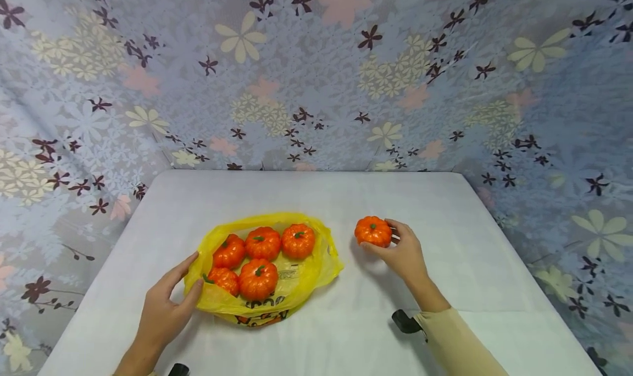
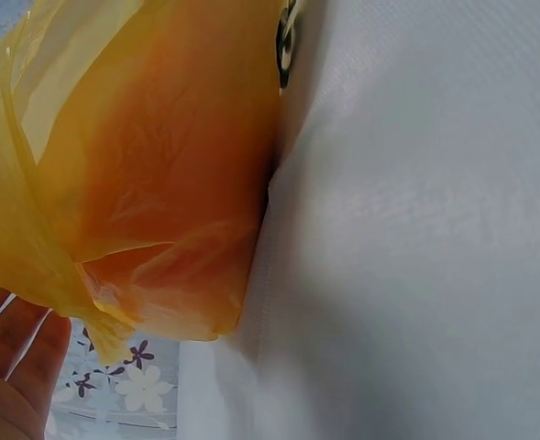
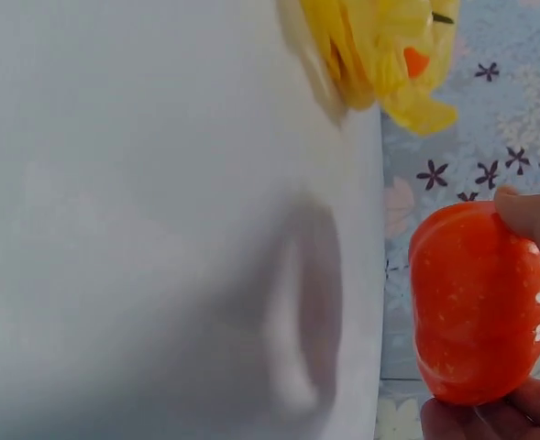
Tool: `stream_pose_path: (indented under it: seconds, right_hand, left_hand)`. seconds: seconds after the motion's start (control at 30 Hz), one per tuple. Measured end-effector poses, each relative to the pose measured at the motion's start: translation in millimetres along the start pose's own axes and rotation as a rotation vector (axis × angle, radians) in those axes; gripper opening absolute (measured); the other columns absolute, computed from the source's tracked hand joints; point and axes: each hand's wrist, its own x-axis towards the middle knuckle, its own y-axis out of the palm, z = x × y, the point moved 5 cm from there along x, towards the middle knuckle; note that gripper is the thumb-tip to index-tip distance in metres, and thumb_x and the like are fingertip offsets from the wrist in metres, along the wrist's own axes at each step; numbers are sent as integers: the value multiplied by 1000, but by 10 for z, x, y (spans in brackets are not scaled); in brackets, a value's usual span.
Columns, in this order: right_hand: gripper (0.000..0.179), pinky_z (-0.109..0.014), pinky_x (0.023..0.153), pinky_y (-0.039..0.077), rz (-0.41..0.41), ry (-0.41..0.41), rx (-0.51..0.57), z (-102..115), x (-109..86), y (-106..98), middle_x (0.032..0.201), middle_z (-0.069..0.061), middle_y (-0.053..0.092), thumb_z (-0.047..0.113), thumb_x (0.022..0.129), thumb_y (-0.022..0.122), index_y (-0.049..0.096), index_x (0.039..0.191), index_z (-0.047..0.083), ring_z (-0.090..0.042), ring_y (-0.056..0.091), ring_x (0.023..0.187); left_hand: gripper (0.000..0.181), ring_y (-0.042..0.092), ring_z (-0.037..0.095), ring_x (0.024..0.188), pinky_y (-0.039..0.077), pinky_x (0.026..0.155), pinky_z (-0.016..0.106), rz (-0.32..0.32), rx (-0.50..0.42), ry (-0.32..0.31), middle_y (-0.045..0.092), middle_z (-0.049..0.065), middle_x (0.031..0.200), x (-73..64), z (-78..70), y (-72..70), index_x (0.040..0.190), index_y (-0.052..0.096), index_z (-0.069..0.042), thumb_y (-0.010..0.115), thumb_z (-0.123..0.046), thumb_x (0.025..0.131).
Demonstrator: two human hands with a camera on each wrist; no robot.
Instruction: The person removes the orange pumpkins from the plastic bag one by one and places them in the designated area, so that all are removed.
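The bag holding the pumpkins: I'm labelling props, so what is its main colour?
The bag is mostly yellow, best seen in the head view.

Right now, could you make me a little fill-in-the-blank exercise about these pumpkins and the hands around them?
1. The open bag is coloured ____.
2. Inside it lie ____ pumpkins.
3. The lone pumpkin outside the bag is held in the person's ____ hand.
4. That pumpkin's stem is coloured ____.

Missing words: yellow; five; right; green.
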Motion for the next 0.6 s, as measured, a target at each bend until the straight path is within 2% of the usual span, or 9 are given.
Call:
stream_pose_path:
  seconds: [0.2,0.43,0.6]
  right_hand:
    - [86,-51,102,49,7,39,-18,-79,39,-9,139,-22,51,29,74,92,49,142,-2,-40,54,122]
    - [90,-51,102,48,3,63,-35,-88,205,-46,141,-23,49,35,75,91,48,144,-1,-42,53,123]
    - [91,-50,103,48,19,81,-17,-137,325,14,142,-23,48,36,74,91,47,144,-1,-42,52,124]
  left_hand:
    - [52,52,-5,119,35,99,5,1,6,-23,66,7,130,-71,22,-29,137,64,-11,76,-5,87]
    - [50,50,-8,118,34,98,3,8,26,-15,66,7,130,-26,0,-5,136,64,-9,76,-6,88]
    - [49,48,-10,119,33,97,2,12,41,-20,66,6,131,-16,0,14,136,63,-8,77,-8,89]
